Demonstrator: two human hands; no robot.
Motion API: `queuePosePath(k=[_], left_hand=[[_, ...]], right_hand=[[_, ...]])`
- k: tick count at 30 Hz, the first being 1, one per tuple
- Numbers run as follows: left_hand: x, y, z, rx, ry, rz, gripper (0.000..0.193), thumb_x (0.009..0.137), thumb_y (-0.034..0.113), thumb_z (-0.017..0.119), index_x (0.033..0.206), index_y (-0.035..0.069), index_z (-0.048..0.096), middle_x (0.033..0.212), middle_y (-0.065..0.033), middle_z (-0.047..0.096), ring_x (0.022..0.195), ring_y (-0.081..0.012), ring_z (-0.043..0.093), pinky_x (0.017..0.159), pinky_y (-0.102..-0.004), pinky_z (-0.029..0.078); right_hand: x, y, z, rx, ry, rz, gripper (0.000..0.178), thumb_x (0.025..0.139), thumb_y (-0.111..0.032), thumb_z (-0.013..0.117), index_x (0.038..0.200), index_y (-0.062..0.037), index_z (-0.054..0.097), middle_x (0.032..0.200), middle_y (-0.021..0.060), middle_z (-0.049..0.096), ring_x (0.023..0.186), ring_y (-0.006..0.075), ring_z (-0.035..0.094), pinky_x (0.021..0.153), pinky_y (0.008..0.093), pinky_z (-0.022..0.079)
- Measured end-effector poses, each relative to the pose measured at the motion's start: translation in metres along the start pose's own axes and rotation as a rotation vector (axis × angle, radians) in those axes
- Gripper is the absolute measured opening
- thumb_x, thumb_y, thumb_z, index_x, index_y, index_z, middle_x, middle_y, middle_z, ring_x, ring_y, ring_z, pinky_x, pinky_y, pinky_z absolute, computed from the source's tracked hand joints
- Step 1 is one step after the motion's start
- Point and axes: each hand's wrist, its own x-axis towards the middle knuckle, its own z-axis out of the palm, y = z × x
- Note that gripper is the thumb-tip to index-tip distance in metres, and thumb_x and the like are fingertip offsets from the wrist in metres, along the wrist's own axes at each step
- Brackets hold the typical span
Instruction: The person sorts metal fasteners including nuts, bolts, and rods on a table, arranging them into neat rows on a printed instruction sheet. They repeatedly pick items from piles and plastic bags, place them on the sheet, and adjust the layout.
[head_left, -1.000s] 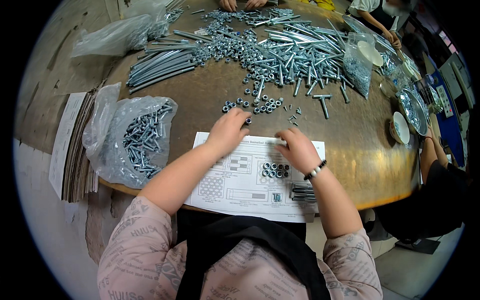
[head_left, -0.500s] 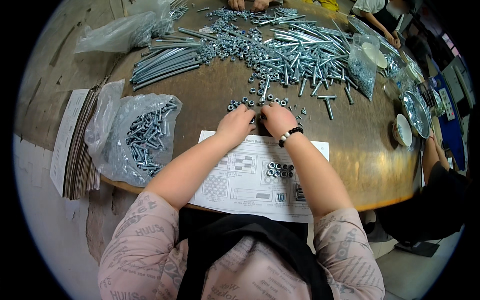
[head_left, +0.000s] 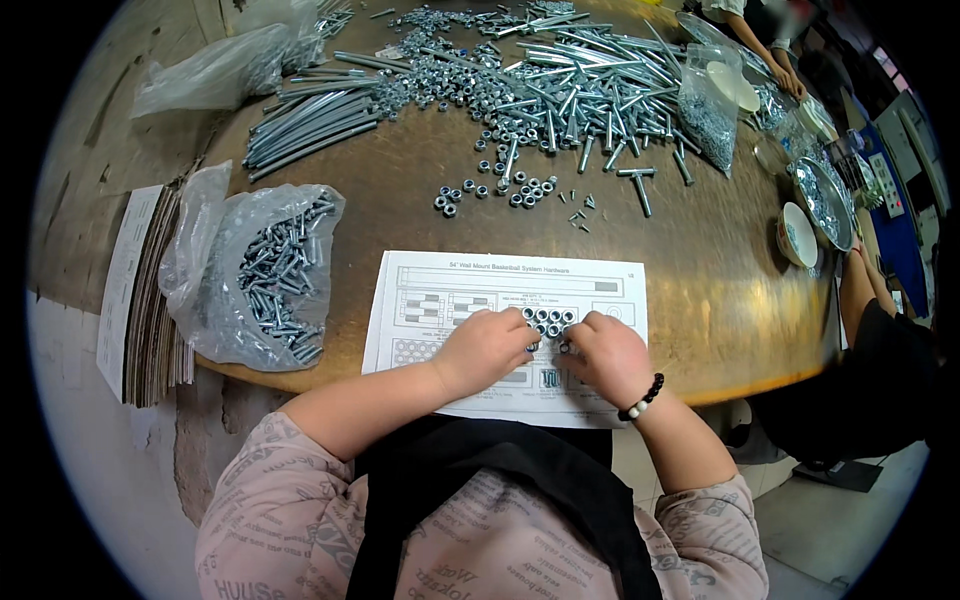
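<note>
A printed sheet with drawings of hardware (head_left: 625,283) lies at the table's near edge. Rows of silvery lock nuts (head_left: 549,317) stand on it, side by side. My left hand (head_left: 487,352) rests over the sheet just left of these rows, fingers closed on a nut (head_left: 533,346). From the right, my right hand (head_left: 611,356) reaches to the same rows, thumb and fingers pinched on another nut, mostly hidden by the fingertips. A few small bolts (head_left: 550,379) lie on the sheet below the nuts, between my hands.
Loose nuts (head_left: 450,197) and tiny screws (head_left: 580,214) lie beyond the sheet. Farther back are piles of bolts (head_left: 575,110) and long rods (head_left: 310,130). An open plastic bag of bolts (head_left: 285,280) sits left, beside stacked cardboard (head_left: 150,290). Bowls (head_left: 797,236) and other people are at right.
Both my hands have come back from the loose nuts to the sheet, beside the rows of nuts. Fewer loose nuts lie beyond the sheet. The view has shifted slightly.
</note>
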Motion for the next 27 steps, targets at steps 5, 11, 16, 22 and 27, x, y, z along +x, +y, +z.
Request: queuePosePath(k=[5,11,16,22,27], left_hand=[[0.002,0.005,0.014,0.035,0.071,0.017,0.03,0.069,0.015,0.069,0.095,0.006,0.056,0.089,-0.0084,0.053,0.083,-0.0269,0.054,0.069,-0.037,0.044],[0.009,0.007,-0.001,-0.089,0.027,-0.169,0.049,0.067,0.012,0.072,0.11,0.004,0.051,0.098,-0.0113,0.05,0.083,-0.026,0.054,0.076,-0.0344,0.045],[0.015,-0.011,-0.016,-0.211,-0.183,-0.183,0.065,0.065,0.008,0.074,0.123,0.002,0.046,0.112,-0.0117,0.046,0.089,-0.0212,0.053,0.082,-0.0315,0.045],[0.022,-0.008,-0.019,-0.193,-0.249,-0.226,0.056,0.066,0.01,0.072,0.117,0.002,0.049,0.113,-0.0128,0.048,0.102,-0.0276,0.051,0.088,-0.0344,0.043],[0.02,-0.01,-0.016,-0.183,-0.223,-0.209,0.054,0.066,0.008,0.072,0.115,0.002,0.051,0.111,-0.0124,0.048,0.099,-0.0259,0.052,0.086,-0.0335,0.044]], right_hand=[[0.003,-0.008,0.01,-0.048,-0.008,0.039,0.021,0.064,-0.017,0.07,0.077,-0.0081,0.055,0.074,0.0088,0.052,0.072,0.0272,0.055,0.061,0.0371,0.046],[0.006,0.005,-0.002,0.195,0.019,0.14,0.03,0.063,-0.015,0.073,0.088,-0.0073,0.058,0.084,0.0101,0.054,0.075,0.0281,0.057,0.065,0.0366,0.047],[0.02,0.02,-0.007,0.398,-0.118,0.257,0.04,0.063,-0.01,0.074,0.1,-0.0046,0.058,0.092,0.0126,0.055,0.077,0.027,0.059,0.07,0.0352,0.048],[0.023,0.026,-0.002,0.415,-0.174,0.167,0.039,0.063,-0.005,0.073,0.099,-0.004,0.058,0.093,0.0118,0.055,0.076,0.026,0.059,0.07,0.0341,0.049],[0.026,0.023,0.0,0.408,-0.186,0.152,0.036,0.064,-0.004,0.072,0.098,-0.0038,0.059,0.093,0.0111,0.056,0.079,0.0262,0.059,0.072,0.0337,0.049]])
